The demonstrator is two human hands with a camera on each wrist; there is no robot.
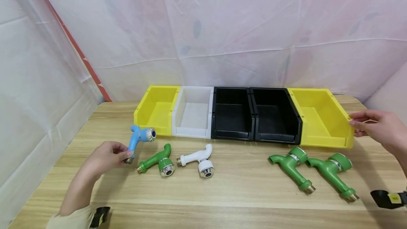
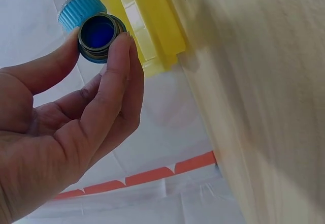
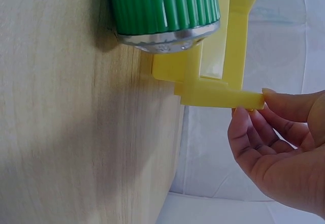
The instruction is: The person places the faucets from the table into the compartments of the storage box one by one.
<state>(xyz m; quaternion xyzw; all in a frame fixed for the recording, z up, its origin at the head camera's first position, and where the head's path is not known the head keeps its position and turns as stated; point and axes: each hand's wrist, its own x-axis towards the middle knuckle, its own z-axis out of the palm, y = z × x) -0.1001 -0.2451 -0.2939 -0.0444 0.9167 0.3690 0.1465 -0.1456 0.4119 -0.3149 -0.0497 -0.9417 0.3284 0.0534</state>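
A pale cloth backdrop (image 1: 229, 17) hangs behind a wood-grain counter (image 1: 222, 193). Before the leftmost yellow plastic bin (image 1: 163, 131), the left hand (image 1: 105, 157) pinches a raised blue plastic tap (image 1: 134, 140) by its brass threaded end. The right hand (image 1: 383, 124) pinches the side rim of the rightmost yellow plastic bin (image 1: 327, 141). The step looks like handling the tap; the next move probably calls for a steady pinch. The tap's long axis runs away from the person, brass end nearest, knob pointing right.

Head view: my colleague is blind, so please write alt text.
Left hand holds a blue tap; right hand grips the rightmost yellow bin. Three green taps and one white tap lie on the table before five bins in a row.
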